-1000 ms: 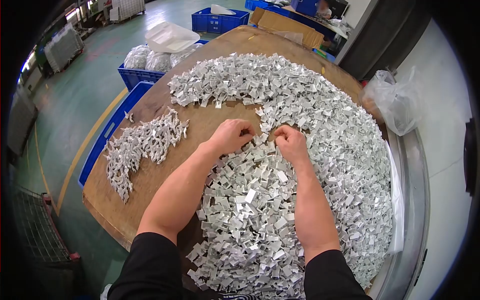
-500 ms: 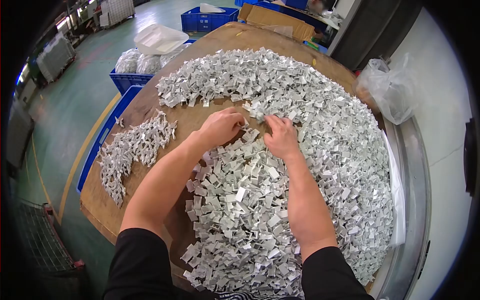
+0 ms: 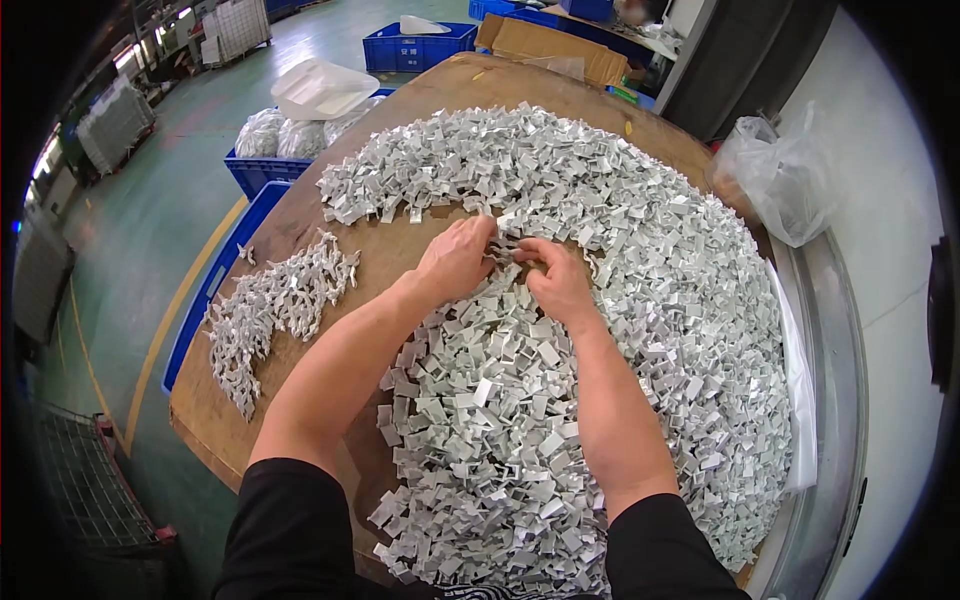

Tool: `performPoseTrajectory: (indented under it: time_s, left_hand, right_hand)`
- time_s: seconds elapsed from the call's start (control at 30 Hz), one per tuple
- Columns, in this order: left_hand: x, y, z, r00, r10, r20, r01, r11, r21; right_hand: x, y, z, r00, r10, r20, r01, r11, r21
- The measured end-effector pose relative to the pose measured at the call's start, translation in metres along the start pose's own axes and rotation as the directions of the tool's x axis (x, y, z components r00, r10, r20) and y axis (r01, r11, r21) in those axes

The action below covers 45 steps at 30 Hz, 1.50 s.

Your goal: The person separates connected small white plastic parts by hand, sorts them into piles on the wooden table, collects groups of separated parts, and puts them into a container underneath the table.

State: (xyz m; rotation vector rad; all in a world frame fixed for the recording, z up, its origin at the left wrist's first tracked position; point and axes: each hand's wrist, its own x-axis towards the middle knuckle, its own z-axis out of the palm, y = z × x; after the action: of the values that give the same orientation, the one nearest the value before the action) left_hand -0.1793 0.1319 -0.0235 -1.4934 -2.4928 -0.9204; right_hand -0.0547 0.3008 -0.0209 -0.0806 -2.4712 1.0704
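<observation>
Light fair over the middle of the frame, dimming toward the edges; main source out of view. Bright strips at the upper left, small blue glint at the left edge. Pale sheen on the green floor [image 3: 160, 170], upper left. Heaped metal pieces [image 3: 490, 420] throw scattered glints, the brightest facets near white. Tabletop [image 3: 390, 240] darker beside the left forearm [image 3: 325, 385], as if shaded. Black sleeves [image 3: 290, 520] show little detail. Lower left murky. Strong wide-angle bowing: table edge and right-hand metal sill [image 3: 850, 400] curve; corners black. Left hand [image 3: 458, 258] and right hand [image 3: 558, 285] fairly crisp; detail between fingertips too small to read. Far background at top soft.
</observation>
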Motion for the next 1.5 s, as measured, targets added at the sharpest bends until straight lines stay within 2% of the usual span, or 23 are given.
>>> performPoseTrajectory:
  time_s: [0.03, 0.07, 0.17, 0.3, 0.4, 0.53, 0.63, 0.67, 0.73, 0.83, 0.9, 0.93, 1.0, 1.07, 1.1, 1.23, 1.33, 1.37, 1.4, 1.47, 1.5]
  left_hand:
    - [0.002, 0.001, 0.002, 0.998, 0.061, -0.026, -0.06, 0.997, 0.041]
    - [0.004, 0.002, 0.004, 0.991, 0.124, -0.05, -0.119, 0.989, 0.084]
    - [0.012, 0.014, 0.003, 0.993, 0.102, 0.06, -0.112, 0.973, 0.204]
    - [0.016, 0.006, 0.009, 0.99, 0.139, 0.023, -0.141, 0.974, 0.178]
    - [0.002, -0.012, -0.005, 0.977, 0.212, 0.028, -0.213, 0.976, 0.05]
    - [-0.035, -0.03, -0.046, 0.996, 0.063, 0.07, -0.071, 0.99, 0.124]
    - [-0.068, -0.04, -0.08, 0.997, -0.026, 0.07, 0.001, 0.941, 0.339]
    - [-0.074, -0.036, -0.092, 0.986, -0.113, 0.123, 0.035, 0.863, 0.505]
    - [-0.085, 0.002, -0.13, 0.934, -0.308, 0.183, 0.053, 0.622, 0.781]
    - [-0.1, 0.021, -0.142, 0.964, -0.264, 0.013, 0.207, 0.783, 0.587]
    - [-0.127, 0.01, -0.111, 0.988, -0.154, -0.027, 0.157, 0.966, 0.204]
    - [-0.14, 0.008, -0.094, 0.992, -0.102, -0.072, 0.102, 0.995, -0.005]
    - [-0.156, 0.027, -0.067, 0.988, -0.149, -0.034, 0.148, 0.988, -0.04]
    - [-0.158, 0.042, -0.054, 0.994, -0.072, -0.08, 0.079, 0.993, 0.09]
    - [-0.15, 0.046, -0.049, 0.987, -0.135, -0.083, 0.137, 0.991, 0.01]
    - [-0.119, 0.059, -0.016, 0.996, -0.056, -0.068, 0.052, 0.997, -0.059]
    - [-0.096, 0.066, -0.011, 1.0, 0.028, 0.008, -0.027, 0.989, -0.148]
    - [-0.092, 0.068, -0.014, 0.999, 0.033, 0.027, -0.028, 0.984, -0.178]
    - [-0.091, 0.071, -0.017, 0.998, 0.036, 0.052, -0.024, 0.977, -0.21]
    - [-0.104, 0.069, -0.026, 0.999, 0.008, -0.052, -0.014, 0.994, -0.111]
    - [-0.114, 0.077, -0.047, 0.997, 0.007, -0.082, -0.014, 0.997, -0.08]
  right_hand:
    - [-0.001, -0.002, 0.001, 0.997, 0.073, -0.03, -0.072, 0.996, 0.052]
    - [-0.001, -0.002, 0.001, 0.997, 0.062, -0.042, -0.061, 0.997, 0.038]
    - [-0.002, -0.002, 0.003, 0.997, 0.033, -0.069, -0.033, 0.999, 0.006]
    - [-0.003, -0.002, 0.002, 0.996, 0.009, -0.087, -0.011, 1.0, -0.013]
    - [-0.003, -0.002, 0.0, 0.996, -0.004, -0.091, 0.001, 0.999, -0.034]
    - [-0.002, 0.007, 0.004, 0.993, -0.05, -0.104, 0.045, 0.998, -0.047]
    - [-0.003, 0.009, 0.006, 0.992, -0.051, -0.113, 0.047, 0.998, -0.036]
    - [-0.003, 0.01, 0.005, 0.993, -0.04, -0.109, 0.034, 0.998, -0.062]
    - [-0.004, 0.005, 0.003, 0.996, -0.01, -0.092, 0.0, 0.994, -0.111]
    - [-0.004, 0.012, 0.009, 0.992, -0.05, -0.12, 0.044, 0.998, -0.047]
    - [-0.002, 0.015, 0.008, 0.99, -0.08, -0.119, 0.071, 0.995, -0.074]
    - [-0.002, 0.016, 0.008, 0.989, -0.099, -0.109, 0.088, 0.991, -0.1]
    - [-0.002, 0.013, 0.008, 0.986, -0.143, -0.081, 0.13, 0.98, -0.15]
    - [-0.001, 0.015, 0.007, 0.984, -0.173, -0.049, 0.162, 0.972, -0.17]
    - [-0.002, 0.014, 0.008, 0.982, -0.183, -0.032, 0.175, 0.968, -0.182]
    - [-0.001, -0.002, 0.007, 0.974, -0.227, 0.025, 0.22, 0.904, -0.367]
    - [0.003, -0.024, -0.014, 0.987, -0.068, 0.146, 0.123, 0.907, -0.404]
    - [0.003, -0.03, -0.024, 0.987, -0.142, 0.072, 0.159, 0.892, -0.424]
    - [0.001, -0.04, -0.035, 0.996, -0.083, 0.023, 0.085, 0.922, -0.378]
    - [-0.001, -0.054, -0.054, 0.996, 0.047, -0.073, -0.065, 0.962, -0.264]
    - [0.002, -0.046, -0.058, 0.988, 0.088, -0.128, -0.101, 0.99, -0.098]
